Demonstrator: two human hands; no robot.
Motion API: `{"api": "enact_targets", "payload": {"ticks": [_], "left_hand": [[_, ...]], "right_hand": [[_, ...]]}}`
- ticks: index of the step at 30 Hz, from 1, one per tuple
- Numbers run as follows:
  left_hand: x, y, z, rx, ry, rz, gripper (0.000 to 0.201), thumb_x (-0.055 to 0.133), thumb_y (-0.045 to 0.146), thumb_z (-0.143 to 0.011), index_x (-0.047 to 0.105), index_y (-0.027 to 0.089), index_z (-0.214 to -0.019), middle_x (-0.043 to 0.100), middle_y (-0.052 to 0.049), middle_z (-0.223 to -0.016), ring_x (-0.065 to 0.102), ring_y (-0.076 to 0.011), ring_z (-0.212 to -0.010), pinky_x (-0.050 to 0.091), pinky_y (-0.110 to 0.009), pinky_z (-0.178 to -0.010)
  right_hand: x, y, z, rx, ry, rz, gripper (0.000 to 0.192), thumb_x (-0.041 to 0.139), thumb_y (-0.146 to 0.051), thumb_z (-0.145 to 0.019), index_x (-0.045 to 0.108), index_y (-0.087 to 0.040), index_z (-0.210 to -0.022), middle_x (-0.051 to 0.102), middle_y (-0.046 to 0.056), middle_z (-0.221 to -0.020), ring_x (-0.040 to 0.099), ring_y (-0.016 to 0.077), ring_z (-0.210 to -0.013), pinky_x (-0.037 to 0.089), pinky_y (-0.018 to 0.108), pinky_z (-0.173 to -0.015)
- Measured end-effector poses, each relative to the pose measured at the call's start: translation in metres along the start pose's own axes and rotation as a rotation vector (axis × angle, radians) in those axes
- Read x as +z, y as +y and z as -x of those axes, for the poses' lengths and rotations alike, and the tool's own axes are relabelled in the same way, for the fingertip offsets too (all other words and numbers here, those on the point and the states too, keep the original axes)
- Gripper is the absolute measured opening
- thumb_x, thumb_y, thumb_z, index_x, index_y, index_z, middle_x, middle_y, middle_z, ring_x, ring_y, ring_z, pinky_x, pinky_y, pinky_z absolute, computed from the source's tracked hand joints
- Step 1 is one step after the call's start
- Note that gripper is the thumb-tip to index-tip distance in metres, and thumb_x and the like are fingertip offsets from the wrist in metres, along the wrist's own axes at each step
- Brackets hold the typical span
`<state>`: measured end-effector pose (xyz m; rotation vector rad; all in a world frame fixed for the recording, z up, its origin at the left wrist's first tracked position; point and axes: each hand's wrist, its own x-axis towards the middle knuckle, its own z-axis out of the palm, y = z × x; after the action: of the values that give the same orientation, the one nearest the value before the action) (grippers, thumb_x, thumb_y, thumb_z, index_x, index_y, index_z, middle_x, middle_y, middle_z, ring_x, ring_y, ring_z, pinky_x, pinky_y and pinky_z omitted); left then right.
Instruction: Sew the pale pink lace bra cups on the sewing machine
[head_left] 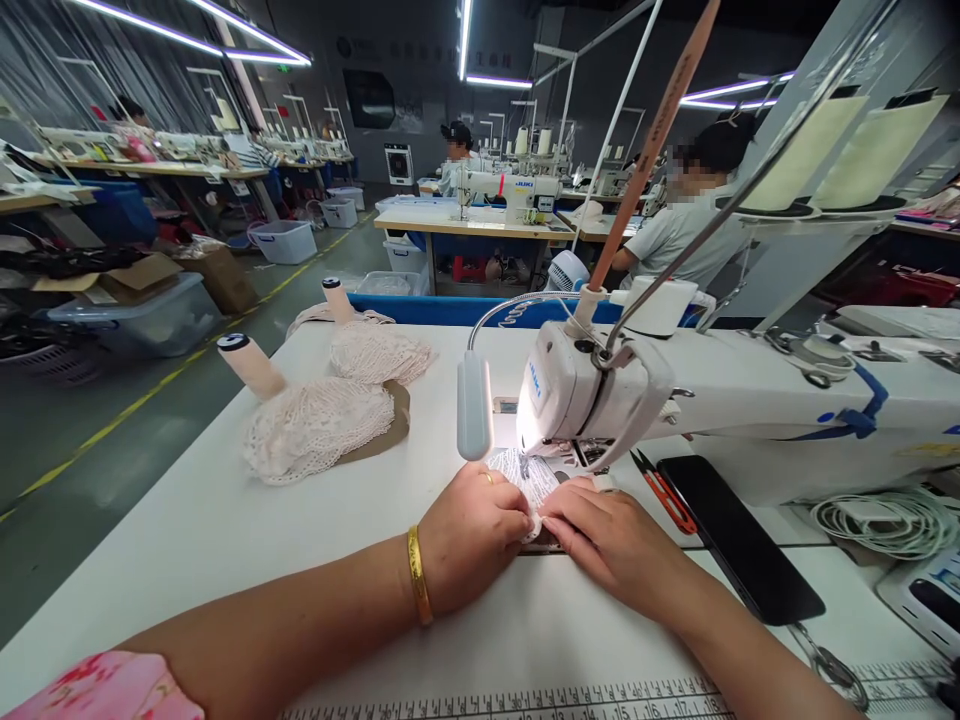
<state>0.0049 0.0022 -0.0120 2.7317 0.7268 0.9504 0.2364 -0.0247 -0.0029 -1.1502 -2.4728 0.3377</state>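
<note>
A piece of white lace fabric [529, 478] lies under the needle area of the sewing machine [592, 385], lit by a small lamp [475, 405]. My left hand [474, 535] pinches the lace's near edge, its fingers curled and closed. From the other side my right hand [611, 530] grips the same edge between thumb and fingertips, close to the left fingers. The presser foot and needle are too small and shaded to make out well. Stacked lace pieces [319, 430] rest on the white table [225, 560] to the left.
Thread cones [251, 367] stand at the table's left edge. Right of my hands lie orange-handled snips [666, 495], a black phone [739, 535] and a coiled cable [885, 522]. A ruler strip [525, 703] runs along the front. People sit at other machines beyond.
</note>
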Motion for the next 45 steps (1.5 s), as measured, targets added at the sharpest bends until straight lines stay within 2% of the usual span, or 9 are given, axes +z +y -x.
{"api": "enact_targets", "payload": {"ticks": [5,9,13,15,18,21,30,39,45], "left_hand": [[0.002,-0.009,-0.005,0.005,-0.011,-0.046,0.024,0.056,0.014,-0.096,0.076,0.019,-0.084,0.077,-0.002,-0.085,0.068,-0.0182,-0.078,0.045,-0.036,-0.075],[0.0,-0.02,-0.01,-0.095,-0.1,-0.007,0.018,0.061,0.015,-0.092,0.077,0.021,-0.089,0.077,-0.003,-0.092,0.068,-0.0189,-0.084,0.049,-0.033,-0.077],[-0.004,-0.029,-0.016,-0.178,-0.158,0.139,0.019,0.062,0.014,-0.089,0.078,0.022,-0.093,0.076,-0.001,-0.095,0.069,-0.0181,-0.09,0.052,-0.031,-0.084],[-0.007,-0.028,-0.016,-0.152,-0.168,0.146,0.018,0.061,0.015,-0.09,0.078,0.022,-0.092,0.076,-0.001,-0.094,0.068,-0.0181,-0.089,0.052,-0.031,-0.084],[-0.01,-0.019,-0.009,-0.052,-0.142,0.064,0.016,0.062,0.016,-0.093,0.077,0.021,-0.089,0.076,-0.002,-0.091,0.068,-0.0185,-0.086,0.048,-0.033,-0.08],[-0.012,-0.008,0.0,0.019,-0.1,-0.023,0.019,0.06,0.014,-0.097,0.076,0.021,-0.088,0.077,-0.001,-0.089,0.067,-0.0175,-0.081,0.045,-0.035,-0.078],[-0.01,-0.017,0.0,0.017,-0.118,-0.105,0.021,0.059,0.014,-0.098,0.077,0.021,-0.09,0.076,-0.004,-0.09,0.069,-0.0183,-0.083,0.047,-0.035,-0.079],[-0.008,-0.019,0.0,0.115,-0.065,-0.124,0.02,0.058,0.009,-0.095,0.075,0.017,-0.098,0.078,-0.004,-0.099,0.07,-0.0203,-0.086,0.048,-0.039,-0.081],[-0.007,-0.024,-0.001,0.111,-0.077,-0.163,0.02,0.057,0.008,-0.096,0.075,0.017,-0.097,0.078,-0.004,-0.098,0.07,-0.0203,-0.086,0.05,-0.039,-0.085]], "right_hand": [[0.004,0.006,-0.004,0.012,0.058,0.092,0.02,0.041,-0.022,-0.109,0.058,-0.025,-0.099,0.073,0.002,-0.087,0.069,0.0203,-0.079,0.048,0.033,-0.07],[0.007,0.01,-0.005,0.051,0.107,0.138,0.02,0.042,-0.024,-0.109,0.06,-0.026,-0.102,0.074,0.002,-0.087,0.068,0.0217,-0.077,0.048,0.033,-0.066],[0.01,0.006,-0.008,0.065,0.109,0.074,0.014,0.058,-0.033,-0.103,0.06,-0.025,-0.115,0.075,0.005,-0.101,0.068,0.024,-0.087,0.052,0.035,-0.072],[0.012,0.004,-0.009,0.024,0.125,0.065,0.014,0.057,-0.025,-0.101,0.061,-0.024,-0.115,0.074,0.006,-0.105,0.067,0.0246,-0.091,0.052,0.035,-0.074],[0.013,0.001,-0.008,-0.054,0.125,0.08,0.026,0.046,-0.007,-0.098,0.064,-0.025,-0.1,0.07,0.004,-0.094,0.064,0.0219,-0.087,0.049,0.033,-0.073],[0.012,0.0,-0.005,-0.114,0.081,0.109,0.03,0.045,-0.002,-0.096,0.065,-0.024,-0.095,0.066,0.003,-0.088,0.061,0.0202,-0.083,0.045,0.032,-0.071],[0.01,0.0,-0.004,-0.094,0.088,0.146,0.032,0.048,-0.002,-0.096,0.067,-0.024,-0.108,0.069,0.005,-0.096,0.062,0.0221,-0.087,0.048,0.034,-0.074],[0.01,0.0,-0.003,-0.106,0.118,0.188,0.033,0.046,-0.002,-0.096,0.068,-0.021,-0.11,0.069,0.006,-0.093,0.062,0.0222,-0.082,0.049,0.034,-0.07],[0.012,0.003,-0.003,-0.076,0.128,0.193,0.032,0.048,-0.004,-0.096,0.067,-0.025,-0.111,0.07,0.006,-0.098,0.064,0.0227,-0.085,0.05,0.034,-0.072]]}}
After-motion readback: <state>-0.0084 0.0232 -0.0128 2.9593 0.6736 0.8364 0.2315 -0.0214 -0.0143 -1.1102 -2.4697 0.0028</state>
